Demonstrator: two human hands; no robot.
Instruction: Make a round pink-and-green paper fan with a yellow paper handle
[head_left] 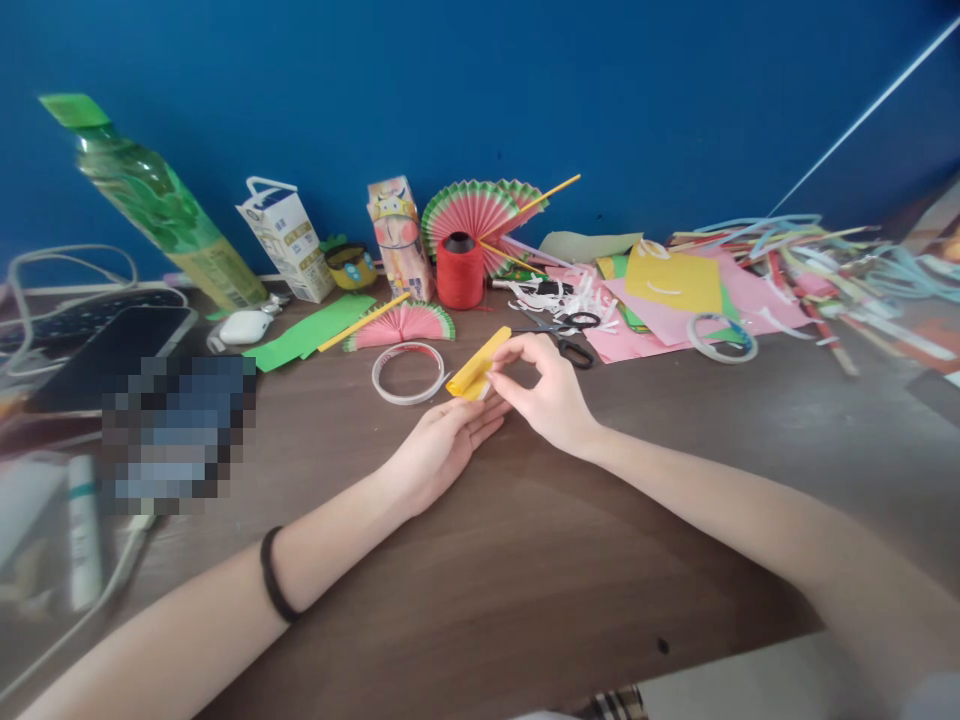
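A small piece of yellow paper [480, 362], partly rolled into a narrow tube, rests on the fingers of my left hand [439, 450], with the thumb against its near end. My right hand [551, 395] pinches at the paper's right edge, where a bit of white shows; the exact spot between the fingertips is too small to make out. Just left of the paper lies a roll of clear tape [377, 380]. Black-handled scissors [576, 352] lie behind my right hand, their blades partly hidden.
Behind stand a red thread spool [460, 275], pleated paper fans [465, 215], a decorated carton [401, 240], a milk carton [289, 245] and a green bottle [161, 205]. Coloured paper [675, 290], strips and another tape roll [697, 345] lie right. A phone [187, 420] and cables are left.
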